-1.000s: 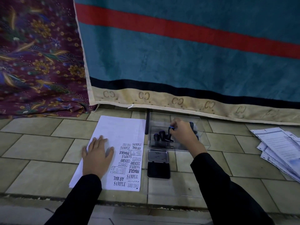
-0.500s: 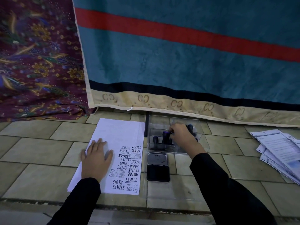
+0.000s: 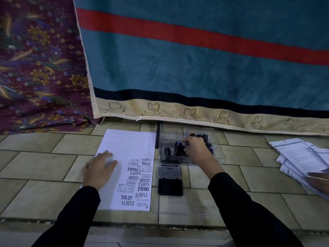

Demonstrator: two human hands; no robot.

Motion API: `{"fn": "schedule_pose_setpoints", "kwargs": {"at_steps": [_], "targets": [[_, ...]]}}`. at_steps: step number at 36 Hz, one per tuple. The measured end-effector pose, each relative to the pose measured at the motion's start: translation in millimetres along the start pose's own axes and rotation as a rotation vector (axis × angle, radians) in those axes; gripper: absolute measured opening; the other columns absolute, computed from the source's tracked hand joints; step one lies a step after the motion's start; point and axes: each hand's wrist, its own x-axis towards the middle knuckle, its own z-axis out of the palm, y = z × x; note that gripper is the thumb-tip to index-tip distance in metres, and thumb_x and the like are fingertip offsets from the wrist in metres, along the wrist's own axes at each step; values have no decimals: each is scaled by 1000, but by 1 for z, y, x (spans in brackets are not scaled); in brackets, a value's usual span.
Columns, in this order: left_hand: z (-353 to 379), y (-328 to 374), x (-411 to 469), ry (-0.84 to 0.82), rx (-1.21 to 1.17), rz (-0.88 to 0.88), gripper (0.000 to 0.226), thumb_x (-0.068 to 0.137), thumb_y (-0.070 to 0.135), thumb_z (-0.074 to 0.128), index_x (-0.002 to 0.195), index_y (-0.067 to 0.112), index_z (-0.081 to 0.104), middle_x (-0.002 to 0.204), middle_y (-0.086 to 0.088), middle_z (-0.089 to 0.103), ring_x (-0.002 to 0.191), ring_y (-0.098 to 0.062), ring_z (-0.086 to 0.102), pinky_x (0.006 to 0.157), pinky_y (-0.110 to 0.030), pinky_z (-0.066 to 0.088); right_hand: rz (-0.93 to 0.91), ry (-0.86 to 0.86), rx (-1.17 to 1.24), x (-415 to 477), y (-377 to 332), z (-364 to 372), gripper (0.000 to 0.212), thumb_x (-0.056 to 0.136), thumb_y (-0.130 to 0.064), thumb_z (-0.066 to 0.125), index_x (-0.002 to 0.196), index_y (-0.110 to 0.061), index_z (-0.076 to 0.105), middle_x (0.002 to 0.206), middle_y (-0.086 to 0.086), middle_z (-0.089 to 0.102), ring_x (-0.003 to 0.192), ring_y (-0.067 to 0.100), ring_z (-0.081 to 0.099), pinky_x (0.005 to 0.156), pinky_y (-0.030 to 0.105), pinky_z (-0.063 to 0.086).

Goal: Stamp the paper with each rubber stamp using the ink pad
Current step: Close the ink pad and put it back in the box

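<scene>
A white paper [image 3: 128, 147] lies on the tiled floor, with several black stamp prints down its right side. My left hand [image 3: 99, 168] rests flat on its left half. To the right of it a clear plastic box [image 3: 219, 158] holds several dark rubber stamps [image 3: 167, 152]. My right hand [image 3: 197, 148] is inside the box, its thumb and fingers curled round a dark stamp beside a leaning purple-topped one [image 3: 178, 146]. In front of the box the ink pad [image 3: 170, 187] lies open, its grey lid [image 3: 170, 172] folded back.
A teal blanket [image 3: 195, 68] with a red stripe hangs just behind the box, beside a floral cloth [image 3: 35, 68]. A black stick [image 3: 157, 138] lies between paper and box. Loose printed sheets [image 3: 299, 155] lie at the right, another person's hand [image 3: 318, 180] on them. A step edge runs below.
My right hand lowered the stamp it held into the box and now sits lower among the stamps. My left hand stayed on the paper. Another person's hand appeared at the right.
</scene>
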Motion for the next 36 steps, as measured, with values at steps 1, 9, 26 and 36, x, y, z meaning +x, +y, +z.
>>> {"fn": "schedule_pose_setpoints", "kwargs": {"at_steps": [1,9,26,36], "targets": [[-1,1,0,-9,22,3,40,91,34,60,128,20,58,147,1,47,139,-19,36,116,-40,22,-5,24,18,-2,3,0,25,86,-8,56,110,-9,61,112,11,63,101,29,59,73,24,38],[-4,16,-11,64,159,116,41,92,34,57,131,22,54,148,-1,45,141,-22,32,115,-51,18,-1,158,363,-42,9,-13,7,81,-6,65,85,-10,69,83,5,67,70,12,54,60,9,37],[57,71,-73,-289,172,513,117,59,87,52,151,35,2,160,14,7,135,11,-14,116,-32,-13,111,27,226,-74,-12,36,16,86,-22,60,87,-6,63,89,12,69,84,25,63,71,31,51],[58,68,-73,-286,94,492,114,61,85,54,150,38,2,160,15,10,133,16,-14,115,-26,-15,159,67,461,-72,-3,39,8,81,-12,67,84,-16,60,73,-3,60,60,3,54,51,6,41]]}}
